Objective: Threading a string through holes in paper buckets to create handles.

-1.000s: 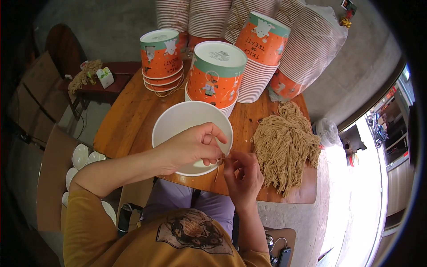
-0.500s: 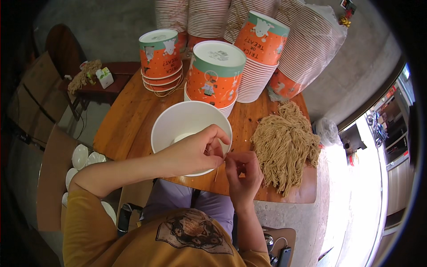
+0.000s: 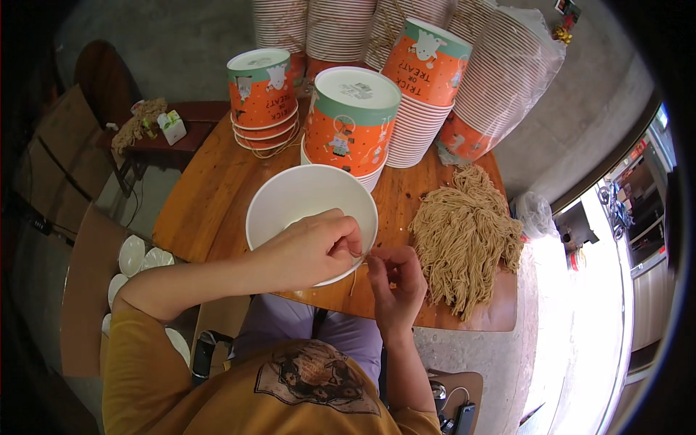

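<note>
A white-lined paper bucket (image 3: 270, 199) stands mouth up on the wooden table in front of me. My left hand (image 3: 315, 246) reaches across its opening, fingers curled in at the right side of the rim. Just outside that rim my right hand (image 3: 397, 283) is closed in a pinch. Between the two hands runs a thin tan string (image 3: 353, 284), its loose end hanging down beside the bucket. The exact grip of the fingertips is partly hidden. Close by on the right lies a large bundle of tan strings (image 3: 464, 239).
Upside-down orange and green buckets (image 3: 344, 138) stand stacked just behind the open one, with a smaller stack (image 3: 261, 94) to their left. Tall stacks in clear plastic (image 3: 507, 80) fill the back of the wooden table (image 3: 203, 210). White dishes or lids (image 3: 132, 255) sit at the left.
The fingers of my left hand have curled in further and its wrist has turned slightly at the rim. My right hand has barely moved. The bucket stays in place.
</note>
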`<state>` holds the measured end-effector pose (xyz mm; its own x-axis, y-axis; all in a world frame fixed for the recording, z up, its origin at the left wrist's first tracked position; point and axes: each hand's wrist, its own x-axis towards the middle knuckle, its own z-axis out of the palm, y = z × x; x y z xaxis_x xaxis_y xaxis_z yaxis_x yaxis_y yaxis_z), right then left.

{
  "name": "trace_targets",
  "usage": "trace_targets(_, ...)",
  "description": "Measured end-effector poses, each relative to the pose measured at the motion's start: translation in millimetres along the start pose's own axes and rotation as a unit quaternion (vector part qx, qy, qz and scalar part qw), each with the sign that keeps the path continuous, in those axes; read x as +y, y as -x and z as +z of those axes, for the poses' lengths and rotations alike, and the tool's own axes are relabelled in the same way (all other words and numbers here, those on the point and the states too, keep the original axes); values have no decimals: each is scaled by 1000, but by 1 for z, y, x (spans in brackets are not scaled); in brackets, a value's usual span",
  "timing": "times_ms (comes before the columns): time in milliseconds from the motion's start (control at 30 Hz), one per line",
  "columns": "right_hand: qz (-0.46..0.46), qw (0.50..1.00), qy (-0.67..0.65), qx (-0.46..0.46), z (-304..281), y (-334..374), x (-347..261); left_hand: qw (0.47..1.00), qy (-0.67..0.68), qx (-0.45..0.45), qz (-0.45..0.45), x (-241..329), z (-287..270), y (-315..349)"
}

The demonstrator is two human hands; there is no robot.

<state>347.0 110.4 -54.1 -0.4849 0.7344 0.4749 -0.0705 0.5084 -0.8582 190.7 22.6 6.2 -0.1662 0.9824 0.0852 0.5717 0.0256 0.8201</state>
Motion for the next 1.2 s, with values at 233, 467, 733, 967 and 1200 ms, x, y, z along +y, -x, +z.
trace_targets(233, 33, 999, -34, -1, -2, 4, 2, 1000, 25, -9, -3, -7, -2, -3)
trace_targets(467, 66, 995, -70, -3, -5, 9, 3, 995, 77, -55, -15, -2, -4, -3)
trace_targets(733, 57, 994, -91, -7, -13, 8, 3, 998, 51, -27, -1, -2, -2, -2)
trace_targets(967, -68, 986, 140, -52, -9, 0, -12, 999, 47, -26, 7, -1, -1, -2)
trace_targets(1200, -100, 972, 204, -56, -14, -2, -14, 999, 21, -9, 26, 0, 0, 0)
